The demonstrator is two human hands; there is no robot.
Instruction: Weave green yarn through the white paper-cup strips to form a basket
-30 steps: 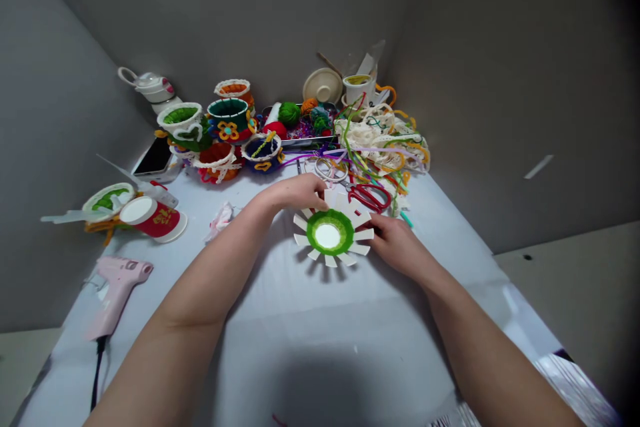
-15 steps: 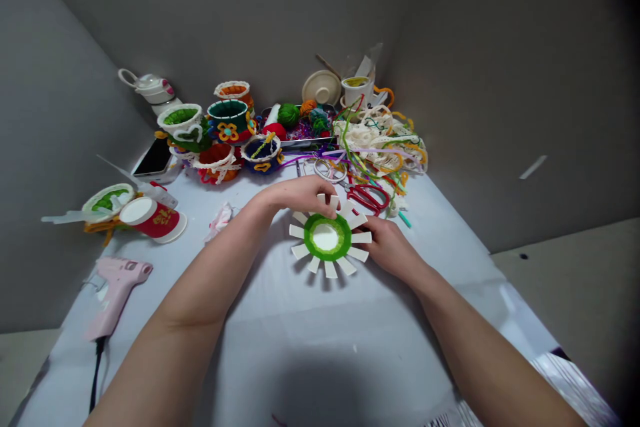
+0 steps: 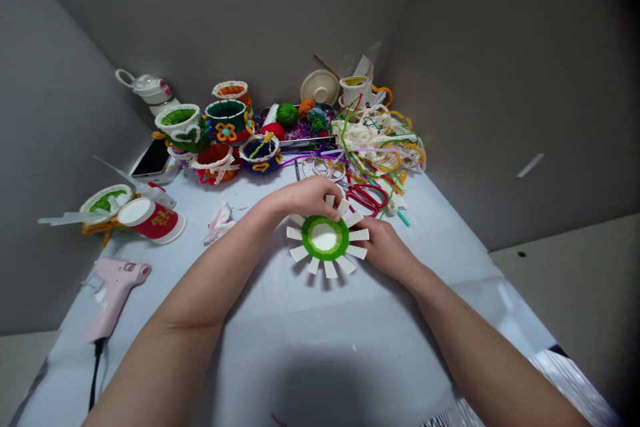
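Centrally, left fingers (image 3: 334, 212) in a pinch on the green-lined cup (image 3: 326, 255), right fingers (image 3: 371, 227) partly behind, grip unclear.

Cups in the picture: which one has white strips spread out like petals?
The green cup between the left hand and right hand; it alone has strips fanning outward.

1. The fingertips of the right hand (image 3: 384, 243) are hidden behind the strips of the cut paper cup (image 3: 325, 255).
2. Some fingers of the left hand (image 3: 317, 197) are out of sight.
3. The cut paper cup's underside is hidden; contact with the bench (image 3: 280, 333) cannot be told.
4. The bottom edge cuts off both forearms.
5. Pots (image 3: 183, 130) cover part of the phone (image 3: 151, 159).
6. A red scrap (image 3: 278, 420) at the bottom edge is too small to identify.
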